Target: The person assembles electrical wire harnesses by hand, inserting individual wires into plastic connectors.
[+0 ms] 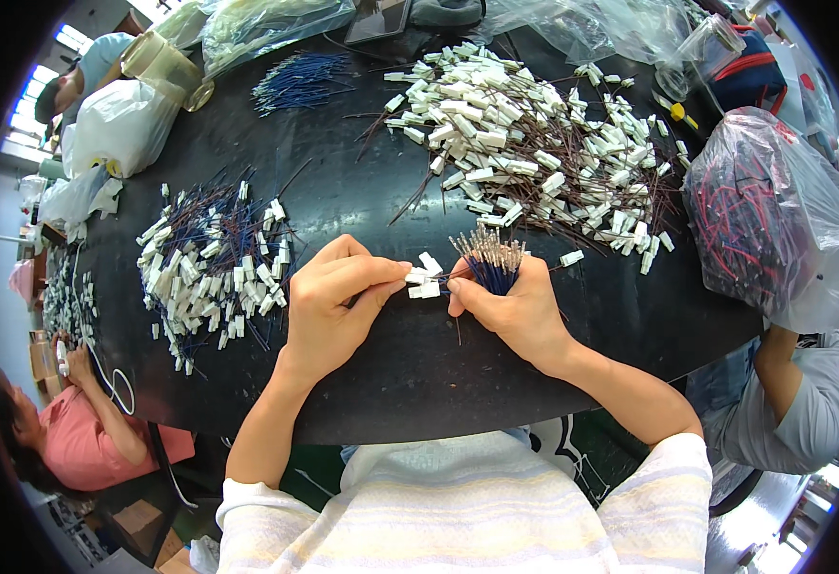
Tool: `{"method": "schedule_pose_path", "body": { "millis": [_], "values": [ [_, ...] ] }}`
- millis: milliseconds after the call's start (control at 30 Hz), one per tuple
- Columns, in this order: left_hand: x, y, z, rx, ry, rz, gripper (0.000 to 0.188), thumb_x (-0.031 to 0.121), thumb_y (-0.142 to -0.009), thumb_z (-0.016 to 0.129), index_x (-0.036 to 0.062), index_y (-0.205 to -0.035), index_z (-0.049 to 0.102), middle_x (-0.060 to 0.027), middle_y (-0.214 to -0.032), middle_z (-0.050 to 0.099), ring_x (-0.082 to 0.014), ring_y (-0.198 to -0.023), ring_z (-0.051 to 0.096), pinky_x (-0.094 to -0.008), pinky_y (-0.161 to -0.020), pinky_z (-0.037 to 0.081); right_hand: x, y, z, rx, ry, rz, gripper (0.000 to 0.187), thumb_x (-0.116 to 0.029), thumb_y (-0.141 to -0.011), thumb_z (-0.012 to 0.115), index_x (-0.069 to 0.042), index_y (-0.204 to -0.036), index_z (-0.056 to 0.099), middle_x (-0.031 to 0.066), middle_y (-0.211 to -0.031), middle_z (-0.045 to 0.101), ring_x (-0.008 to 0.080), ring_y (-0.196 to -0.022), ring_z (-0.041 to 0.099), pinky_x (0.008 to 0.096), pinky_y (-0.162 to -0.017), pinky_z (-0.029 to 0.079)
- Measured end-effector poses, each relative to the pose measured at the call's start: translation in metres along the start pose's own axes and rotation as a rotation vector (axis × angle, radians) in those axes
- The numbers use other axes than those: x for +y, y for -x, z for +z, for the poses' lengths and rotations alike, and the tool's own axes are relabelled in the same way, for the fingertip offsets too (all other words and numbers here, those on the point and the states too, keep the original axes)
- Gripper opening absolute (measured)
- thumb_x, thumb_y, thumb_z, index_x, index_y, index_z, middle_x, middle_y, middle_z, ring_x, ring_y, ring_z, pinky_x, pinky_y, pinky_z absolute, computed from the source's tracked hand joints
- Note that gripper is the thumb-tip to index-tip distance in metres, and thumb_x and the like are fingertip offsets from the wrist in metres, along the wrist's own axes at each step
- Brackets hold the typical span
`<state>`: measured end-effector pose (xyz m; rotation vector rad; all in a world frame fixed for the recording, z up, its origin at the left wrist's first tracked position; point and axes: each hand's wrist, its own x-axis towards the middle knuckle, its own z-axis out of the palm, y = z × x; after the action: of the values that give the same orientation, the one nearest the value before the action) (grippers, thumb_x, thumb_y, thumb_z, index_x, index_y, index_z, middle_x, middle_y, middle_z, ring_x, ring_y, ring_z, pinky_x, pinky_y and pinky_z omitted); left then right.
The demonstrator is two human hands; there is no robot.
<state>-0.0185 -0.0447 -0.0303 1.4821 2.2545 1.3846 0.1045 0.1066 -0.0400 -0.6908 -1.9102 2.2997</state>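
Note:
My left hand (333,301) is closed in a pinch, thumb and index finger on a small white plastic connector (415,276). More white connectors (427,290) sit right beside those fingertips, by the right hand's thumb. My right hand (526,311) is wrapped round a bundle of dark blue wires (492,273), whose metal-tipped ends fan upward. Its thumb and index finger come together toward the connectors, with a thin dark wire between. Whether that wire enters a connector is too small to tell. Both hands are above the black table (362,397), near its front edge.
A heap of connectors on brown wires (534,143) lies far right; another on blue wires (214,268) lies left. Loose blue wires (303,81) lie at the back. A clear bag of red and blue wires (759,210) stands right. Co-workers sit at left (85,421) and right (783,402).

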Motion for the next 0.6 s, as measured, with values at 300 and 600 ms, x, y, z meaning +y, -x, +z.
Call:
{"method": "schedule_pose_path", "body": {
  "millis": [300,600],
  "values": [
    [0.003,0.003,0.013,0.022,-0.136,0.242,0.020,-0.007,-0.062,0.064,-0.0022,-0.081,0.064,-0.0099,-0.072,0.063,-0.0204,-0.058,0.054,-0.0282,-0.050,0.044,0.009,0.002,-0.001,-0.054,0.000,-0.087,0.006,-0.005,-0.081,0.060,0.002,-0.081,0.059,0.0037,-0.068,0.061,0.0077,-0.065,0.058,0.0215,-0.061,0.046],
    [-0.017,-0.029,0.002,-0.101,0.035,-0.138,0.017,0.004,-0.072,0.065,0.0043,-0.089,0.067,-0.0075,-0.073,0.063,-0.0152,-0.057,0.052,-0.0255,-0.051,0.040,0.006,0.000,-0.005,-0.100,-0.070,-0.049,0.007,-0.006,-0.085,0.054,0.000,-0.087,0.058,0.0040,-0.067,0.061,0.0057,-0.056,0.052,0.0197,-0.050,0.040]
  ]
}}
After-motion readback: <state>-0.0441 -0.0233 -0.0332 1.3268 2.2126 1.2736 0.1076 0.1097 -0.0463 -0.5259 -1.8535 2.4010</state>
